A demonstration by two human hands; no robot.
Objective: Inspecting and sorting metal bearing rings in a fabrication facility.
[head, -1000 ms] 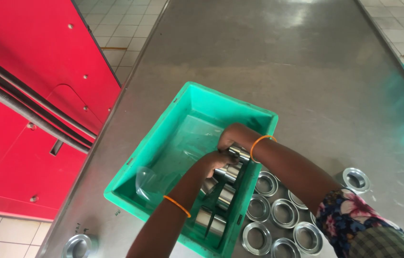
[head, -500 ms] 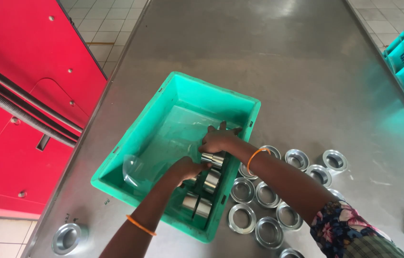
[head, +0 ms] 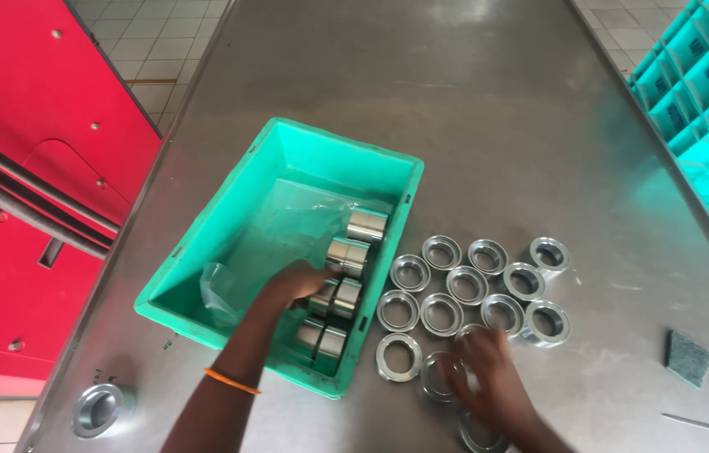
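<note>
1. The green crate [head: 203,289] sat on the steel worktop [head: 489,109], and everything else was placed around it.
2. Inside the crate, along its right wall, lay a row of short metal cylinders [head: 346,281] on a loose sheet of clear plastic [head: 287,226].
3. The left hand [head: 291,281] reached into the crate and rested against the cylinders near the middle of the row; its fingers were curled toward them, but I could not tell whether they gripped one.
4. Just right of the crate, metal rings [head: 455,285] lay flat in loose rows on the worktop, open side up.
5. The right hand [head: 484,373] hovered over the nearest rings, blurred, with fingers spread; whether it held a ring could not be made out.
6. Judging by this, the work would go well if each cylinder was pressed snug against its neighbour, so the row stayed straight, and the plastic kept flat underneath.
7. One more ring [head: 96,409] lay alone left of the crate's near corner; a small grey pad [head: 688,358] lay well right of the rings.
</note>
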